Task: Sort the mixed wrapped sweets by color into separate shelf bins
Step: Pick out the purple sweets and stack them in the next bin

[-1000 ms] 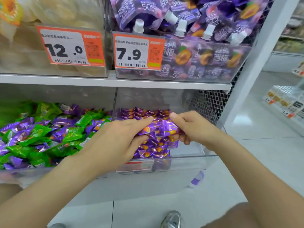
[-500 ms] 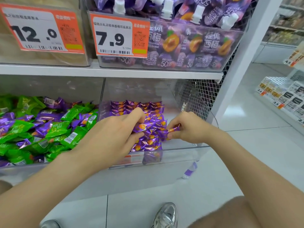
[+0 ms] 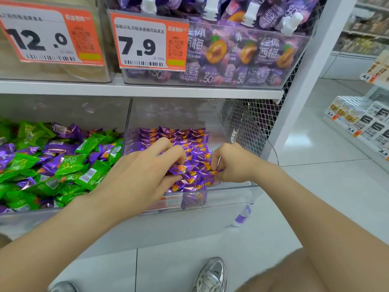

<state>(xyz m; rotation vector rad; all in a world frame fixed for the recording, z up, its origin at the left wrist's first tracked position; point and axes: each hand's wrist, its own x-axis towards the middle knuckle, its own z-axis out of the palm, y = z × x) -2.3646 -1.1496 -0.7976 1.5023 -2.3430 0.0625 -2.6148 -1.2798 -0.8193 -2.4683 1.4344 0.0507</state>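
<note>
A clear right bin (image 3: 223,197) on the lower shelf holds a pile of purple wrapped sweets (image 3: 181,138). To its left, another clear bin (image 3: 31,216) holds green sweets (image 3: 88,175) mixed with purple sweets (image 3: 56,148). My left hand (image 3: 143,175) reaches into the right bin, its fingers curled round a purple sweet at the pile's front. My right hand (image 3: 233,163) is curled over the pile's right side and pinches purple sweets between thumb and fingers.
The shelf above (image 3: 147,89) carries a bin of purple spouted pouches (image 3: 242,53) with a 7.9 price tag (image 3: 147,43), and a bin tagged 12.0 (image 3: 48,36). A wire mesh side panel (image 3: 259,116) and white upright (image 3: 303,81) stand at the right. A small pouch (image 3: 241,216) lies on the floor.
Both hands have sunk lower onto the purple pile and their fingers have curled tighter round sweets. The camera has tilted down and moved closer.
</note>
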